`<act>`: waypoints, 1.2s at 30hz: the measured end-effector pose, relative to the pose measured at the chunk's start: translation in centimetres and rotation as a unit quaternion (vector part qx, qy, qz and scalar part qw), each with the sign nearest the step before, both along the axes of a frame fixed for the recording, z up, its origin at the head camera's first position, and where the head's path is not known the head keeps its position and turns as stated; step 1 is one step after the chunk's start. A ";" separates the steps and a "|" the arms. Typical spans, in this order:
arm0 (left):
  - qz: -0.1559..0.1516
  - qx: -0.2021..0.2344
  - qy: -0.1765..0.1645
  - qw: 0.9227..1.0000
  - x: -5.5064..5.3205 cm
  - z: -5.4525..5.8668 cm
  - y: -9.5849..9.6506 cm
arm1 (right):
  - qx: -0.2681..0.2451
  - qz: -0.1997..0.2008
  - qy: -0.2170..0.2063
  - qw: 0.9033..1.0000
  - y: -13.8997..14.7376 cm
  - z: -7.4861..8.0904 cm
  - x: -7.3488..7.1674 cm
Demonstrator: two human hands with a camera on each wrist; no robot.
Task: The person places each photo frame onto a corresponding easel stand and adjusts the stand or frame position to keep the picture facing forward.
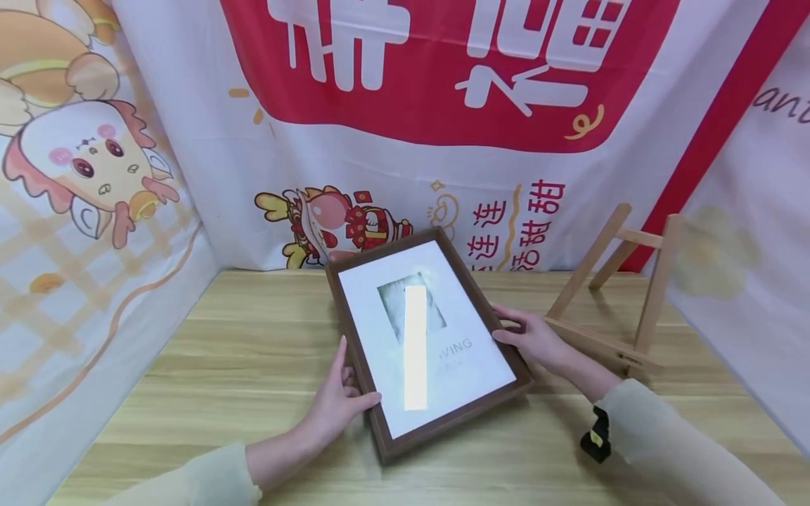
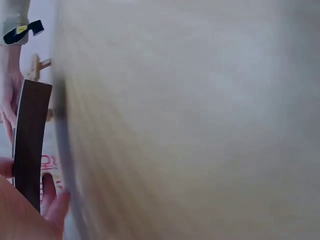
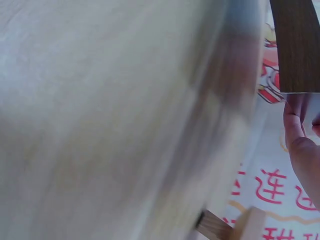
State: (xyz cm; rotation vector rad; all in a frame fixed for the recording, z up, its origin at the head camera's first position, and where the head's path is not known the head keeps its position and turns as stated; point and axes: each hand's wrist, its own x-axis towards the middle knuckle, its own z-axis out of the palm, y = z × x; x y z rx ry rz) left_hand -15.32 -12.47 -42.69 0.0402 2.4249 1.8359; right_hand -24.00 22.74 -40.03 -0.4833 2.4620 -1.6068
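A picture frame (image 1: 373, 337) with a dark brown wooden border is held at a slant above the table, showing a white mat, a small grey print and partly legible lettering. Bright glare hides part of its face. My left hand (image 1: 332, 404) grips the lower left edge, thumb on the front. On the opposite edge my right hand (image 1: 531, 339) holds the border. The left wrist view shows the frame's brown side (image 2: 34, 135) between thumb and fingers; in the right wrist view the side (image 3: 298, 45) is above the right hand's fingers (image 3: 294, 122).
A small wooden easel (image 1: 658, 284) stands on the table (image 1: 253, 351) to the right, close to my right forearm. Printed cloth (image 1: 209, 140) hangs behind and along both sides. A black strap (image 1: 596, 436) is at my right sleeve.
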 end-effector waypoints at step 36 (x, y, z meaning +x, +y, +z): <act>-0.192 -0.049 0.206 0.958 -10.7 4.8 9.7 | -0.105 -0.195 0.220 0.950 8.6 2.0 5.4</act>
